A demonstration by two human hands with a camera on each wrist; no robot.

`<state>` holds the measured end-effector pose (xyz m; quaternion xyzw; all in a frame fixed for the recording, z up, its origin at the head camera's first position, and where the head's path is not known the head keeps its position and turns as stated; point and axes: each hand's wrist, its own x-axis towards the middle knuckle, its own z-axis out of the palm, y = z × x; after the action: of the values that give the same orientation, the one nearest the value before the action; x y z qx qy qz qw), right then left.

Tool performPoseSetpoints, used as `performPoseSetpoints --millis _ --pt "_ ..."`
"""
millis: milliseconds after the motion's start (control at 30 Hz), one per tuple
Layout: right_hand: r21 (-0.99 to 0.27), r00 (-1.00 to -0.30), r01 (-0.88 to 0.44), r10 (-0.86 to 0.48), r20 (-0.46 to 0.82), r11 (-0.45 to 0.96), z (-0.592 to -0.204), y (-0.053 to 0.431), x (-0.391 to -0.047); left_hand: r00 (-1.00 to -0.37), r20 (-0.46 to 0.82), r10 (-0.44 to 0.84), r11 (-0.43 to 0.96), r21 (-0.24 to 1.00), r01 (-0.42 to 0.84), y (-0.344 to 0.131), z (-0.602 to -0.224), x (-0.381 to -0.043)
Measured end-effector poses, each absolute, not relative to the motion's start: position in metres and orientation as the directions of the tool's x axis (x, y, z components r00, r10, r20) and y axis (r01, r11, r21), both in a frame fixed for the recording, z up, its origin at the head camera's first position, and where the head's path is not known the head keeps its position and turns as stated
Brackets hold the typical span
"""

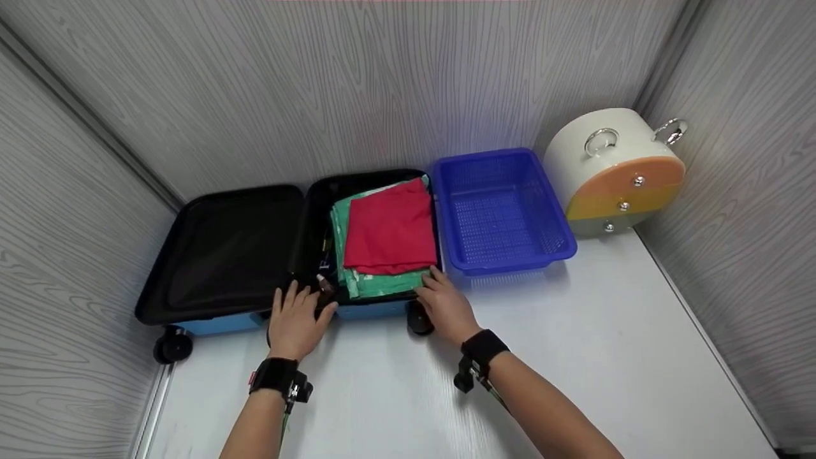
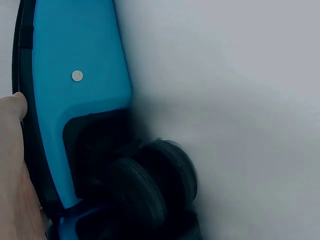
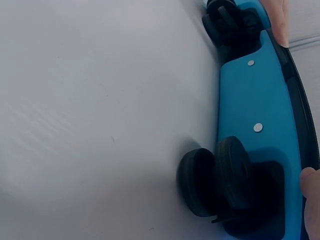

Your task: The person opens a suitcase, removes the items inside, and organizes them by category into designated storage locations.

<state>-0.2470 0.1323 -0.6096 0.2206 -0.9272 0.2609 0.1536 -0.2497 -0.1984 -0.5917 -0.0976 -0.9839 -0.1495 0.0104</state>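
Observation:
An open suitcase (image 1: 373, 311) lies flat with a blue shell and black lining. In its right half, a folded red cloth (image 1: 392, 226) lies on green folded cloth (image 1: 382, 285). My left hand (image 1: 296, 324) rests with fingers spread at the front edge, where the two halves meet; its thumb (image 2: 19, 106) touches the black rim. At the front right corner, my right hand (image 1: 448, 307) rests over the rim, fingertips beside the green cloth and thumb (image 3: 309, 175) against the edge. A small bottle (image 1: 325, 284) lies inside near my left fingers.
A blue plastic basket (image 1: 459, 245) stands right of the suitcase. Beyond it is a round cream case (image 1: 577, 150) with coloured drawers and ring handles. Black caster wheels (image 1: 172, 346) stick out at the suitcase's front. Wood-grain panels (image 1: 357, 83) enclose the white surface (image 1: 612, 357).

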Motion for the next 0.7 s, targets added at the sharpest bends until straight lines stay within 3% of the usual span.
performPoseSetpoints --millis 700 --pt "-0.347 -0.851 -0.501 -0.378 0.366 0.793 -0.604 0.112 -0.252 -0.981 0.080 0.179 0.941 0.278 0.194 -0.218 -0.594 -0.251"
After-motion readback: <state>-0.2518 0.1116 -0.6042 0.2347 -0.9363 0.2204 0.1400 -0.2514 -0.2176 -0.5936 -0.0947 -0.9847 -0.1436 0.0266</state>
